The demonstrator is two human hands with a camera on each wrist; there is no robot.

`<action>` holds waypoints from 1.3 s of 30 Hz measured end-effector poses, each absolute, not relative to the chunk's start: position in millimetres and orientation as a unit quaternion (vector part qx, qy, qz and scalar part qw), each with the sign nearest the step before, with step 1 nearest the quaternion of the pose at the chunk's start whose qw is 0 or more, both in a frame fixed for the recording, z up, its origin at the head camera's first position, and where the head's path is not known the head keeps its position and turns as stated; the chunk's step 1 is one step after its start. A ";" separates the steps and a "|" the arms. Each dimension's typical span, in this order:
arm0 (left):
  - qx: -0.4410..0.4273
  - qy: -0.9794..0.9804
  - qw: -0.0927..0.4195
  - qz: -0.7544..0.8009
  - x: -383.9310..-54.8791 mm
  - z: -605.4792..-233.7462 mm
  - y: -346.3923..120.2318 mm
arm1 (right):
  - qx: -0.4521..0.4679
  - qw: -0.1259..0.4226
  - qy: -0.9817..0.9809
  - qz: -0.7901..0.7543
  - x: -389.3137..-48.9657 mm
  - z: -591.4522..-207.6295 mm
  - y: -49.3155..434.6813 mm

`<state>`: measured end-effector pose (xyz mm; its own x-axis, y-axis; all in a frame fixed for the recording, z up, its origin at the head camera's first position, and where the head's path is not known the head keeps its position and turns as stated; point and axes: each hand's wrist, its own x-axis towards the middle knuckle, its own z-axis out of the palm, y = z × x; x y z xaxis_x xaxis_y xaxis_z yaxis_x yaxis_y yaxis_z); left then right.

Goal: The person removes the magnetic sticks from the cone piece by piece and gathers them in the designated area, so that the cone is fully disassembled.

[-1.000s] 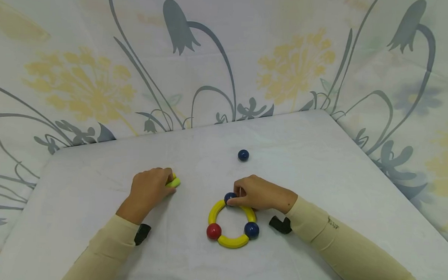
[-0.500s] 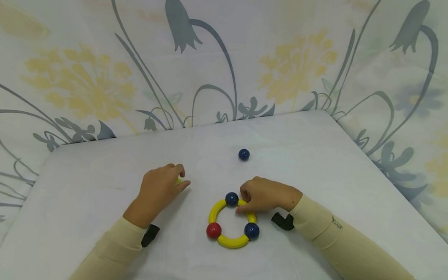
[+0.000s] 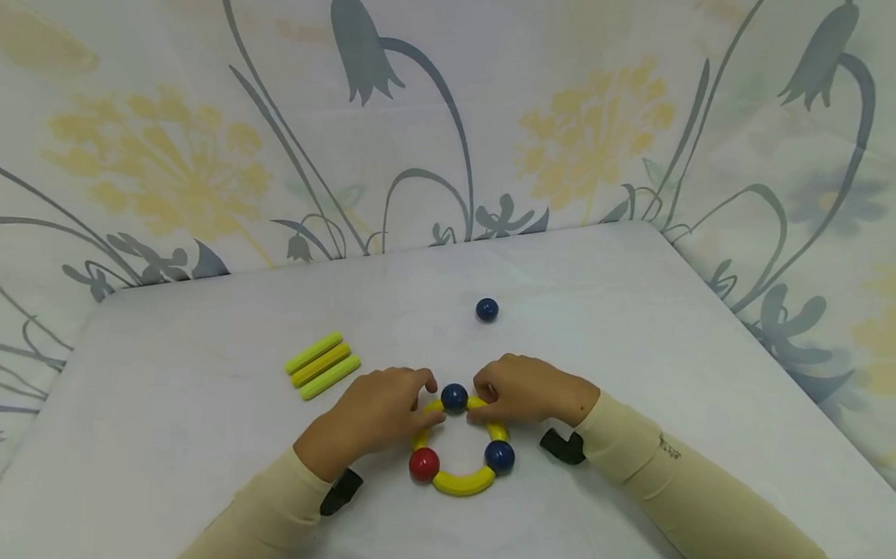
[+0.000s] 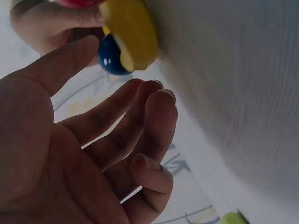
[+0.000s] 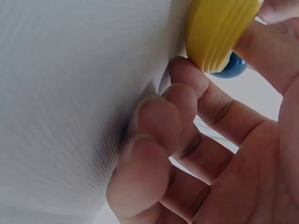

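Note:
A ring of yellow curved rods and balls lies on the white surface in the head view. It has a blue ball (image 3: 454, 398) at the top, another blue ball (image 3: 499, 457) at right and a red ball (image 3: 424, 464) at left. With thumb and forefinger, my right hand (image 3: 531, 390) pinches the upper right curved rod (image 5: 219, 35). My left hand (image 3: 374, 414) reaches over the upper left curved rod (image 4: 133, 35), its thumb and loosely bent fingers apart around that rod's end by the top ball, holding nothing. A third curved rod (image 3: 465, 483) closes the ring's near side.
Left of the ring, 3 straight yellow-green rods (image 3: 322, 366) lie side by side. A loose blue ball (image 3: 487, 309) rests beyond the ring. Flower-patterned cloth (image 3: 441, 104) stands along the back and right of the white surface (image 3: 605, 295).
My left hand has left the straight rods, now uncovered, and come right to the ring. My right hand has slid from the top blue ball to the curved rod beside it.

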<state>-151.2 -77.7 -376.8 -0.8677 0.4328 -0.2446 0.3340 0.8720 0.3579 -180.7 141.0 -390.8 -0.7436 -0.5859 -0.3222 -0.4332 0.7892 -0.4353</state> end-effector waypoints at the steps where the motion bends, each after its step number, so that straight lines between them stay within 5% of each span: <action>1: 0.200 0.953 0.167 0.154 -151.3 -379.1 -76.7 | -0.277 0.226 0.918 -0.170 -180.4 -390.8 141.1; 39: 0.198 0.938 0.201 0.202 -149.8 -388.9 -77.8 | -0.279 0.240 0.911 -0.185 -176.7 -387.0 143.4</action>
<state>-149.8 -77.8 -388.9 -0.8411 0.4522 -0.2969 0.2897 0.8400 0.4588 -176.7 143.4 -387.0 -0.7290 -0.5973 -0.3343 -0.4194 0.7758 -0.4714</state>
